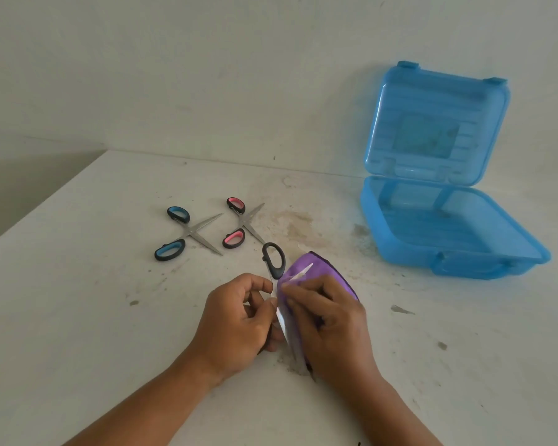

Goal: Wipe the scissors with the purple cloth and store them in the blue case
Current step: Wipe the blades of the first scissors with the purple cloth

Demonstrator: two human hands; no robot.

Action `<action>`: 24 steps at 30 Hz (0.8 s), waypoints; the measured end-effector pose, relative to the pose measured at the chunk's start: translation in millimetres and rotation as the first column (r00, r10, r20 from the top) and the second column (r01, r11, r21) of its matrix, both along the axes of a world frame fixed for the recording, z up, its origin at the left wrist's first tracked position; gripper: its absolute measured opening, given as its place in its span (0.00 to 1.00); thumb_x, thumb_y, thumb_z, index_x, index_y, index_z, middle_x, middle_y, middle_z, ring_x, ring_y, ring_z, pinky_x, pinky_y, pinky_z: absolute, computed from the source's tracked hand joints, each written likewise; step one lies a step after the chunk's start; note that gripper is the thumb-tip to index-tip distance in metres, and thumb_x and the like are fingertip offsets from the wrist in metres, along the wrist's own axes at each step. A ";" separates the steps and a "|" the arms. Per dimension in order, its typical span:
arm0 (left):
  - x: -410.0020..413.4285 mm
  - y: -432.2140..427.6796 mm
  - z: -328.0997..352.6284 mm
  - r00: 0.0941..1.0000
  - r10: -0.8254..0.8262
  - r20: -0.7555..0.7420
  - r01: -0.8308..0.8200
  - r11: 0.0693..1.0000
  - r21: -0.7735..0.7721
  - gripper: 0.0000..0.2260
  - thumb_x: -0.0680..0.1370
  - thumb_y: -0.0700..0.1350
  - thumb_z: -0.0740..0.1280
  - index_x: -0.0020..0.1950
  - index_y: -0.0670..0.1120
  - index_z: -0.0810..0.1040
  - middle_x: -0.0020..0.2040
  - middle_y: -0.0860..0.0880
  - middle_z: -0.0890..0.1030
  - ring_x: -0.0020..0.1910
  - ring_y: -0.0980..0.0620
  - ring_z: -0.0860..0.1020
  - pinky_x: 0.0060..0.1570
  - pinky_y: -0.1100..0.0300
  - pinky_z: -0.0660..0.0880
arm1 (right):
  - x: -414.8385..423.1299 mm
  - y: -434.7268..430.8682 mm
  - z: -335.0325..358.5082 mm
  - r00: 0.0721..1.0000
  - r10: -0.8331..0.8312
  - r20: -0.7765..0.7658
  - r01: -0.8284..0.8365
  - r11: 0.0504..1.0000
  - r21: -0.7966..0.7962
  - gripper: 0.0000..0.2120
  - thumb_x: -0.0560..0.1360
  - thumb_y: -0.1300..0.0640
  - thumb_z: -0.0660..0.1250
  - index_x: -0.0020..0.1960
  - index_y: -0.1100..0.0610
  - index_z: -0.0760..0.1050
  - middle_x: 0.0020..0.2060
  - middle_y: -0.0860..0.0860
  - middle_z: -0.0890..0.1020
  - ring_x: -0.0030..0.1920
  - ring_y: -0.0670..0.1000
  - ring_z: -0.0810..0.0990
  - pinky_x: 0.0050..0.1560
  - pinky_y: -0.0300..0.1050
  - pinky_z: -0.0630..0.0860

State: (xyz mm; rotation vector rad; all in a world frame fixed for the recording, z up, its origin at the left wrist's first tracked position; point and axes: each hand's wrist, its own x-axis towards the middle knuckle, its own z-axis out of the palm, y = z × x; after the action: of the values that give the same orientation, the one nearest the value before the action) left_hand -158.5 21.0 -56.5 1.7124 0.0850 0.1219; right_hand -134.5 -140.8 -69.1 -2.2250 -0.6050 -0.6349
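**Black scissors half buried in cloth**

Your worktop [78,317] carries the blue case [400,252], which stands open with its lid upright against the wall. Only ribbed blue plastic shows in its base. Left of the case and nearer you, your right hand [335,329] grips the purple cloth [316,268] against the black-handled scissors [274,259], covering much of the blades. Your left hand [236,320] pinches them near the pivot, hiding the second handle. Farther left of the case lie the blue-handled scissors [187,231] and pink-handled scissors [242,222], both spread open.

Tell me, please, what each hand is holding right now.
Left hand: fingers curled round the black-handled scissors, near the blades.
Right hand: grips the purple cloth, wrapped over one blade.
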 end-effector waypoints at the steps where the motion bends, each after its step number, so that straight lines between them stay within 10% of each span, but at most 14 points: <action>1: 0.4 0.3 -0.1 1.000 -0.010 0.004 0.010 1.000 0.002 0.06 0.78 0.37 0.69 0.51 0.47 0.79 0.30 0.47 0.81 0.31 0.41 0.85 0.31 0.48 0.83 | -0.5 0.9 -1.1 1.000 0.028 0.010 -0.027 0.999 -0.018 0.10 0.75 0.62 0.73 0.54 0.53 0.86 0.44 0.47 0.81 0.43 0.38 0.79 0.43 0.23 0.70; 16: 1.4 0.3 -4.9 0.998 -0.046 0.036 0.042 0.994 0.102 0.07 0.79 0.37 0.68 0.50 0.49 0.78 0.29 0.47 0.80 0.27 0.46 0.84 0.29 0.52 0.83 | 1.7 -1.6 -1.6 0.994 0.097 0.045 -0.095 0.995 -0.043 0.07 0.77 0.62 0.71 0.53 0.58 0.85 0.45 0.49 0.83 0.42 0.41 0.80 0.45 0.26 0.72; 24: 0.5 -0.7 -5.5 0.999 -0.053 0.008 0.052 0.992 0.113 0.07 0.79 0.36 0.68 0.52 0.47 0.77 0.30 0.48 0.78 0.29 0.45 0.85 0.31 0.50 0.83 | 17.7 -1.5 0.2 0.987 -0.128 -0.097 0.134 0.989 0.058 0.08 0.76 0.61 0.71 0.54 0.54 0.86 0.45 0.45 0.83 0.41 0.39 0.78 0.45 0.21 0.69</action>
State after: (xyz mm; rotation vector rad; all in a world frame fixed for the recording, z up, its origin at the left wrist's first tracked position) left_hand -158.0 20.3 -62.0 1.8249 0.0253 0.0984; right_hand -116.8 -142.3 -68.9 -2.2335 -0.3888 -0.6041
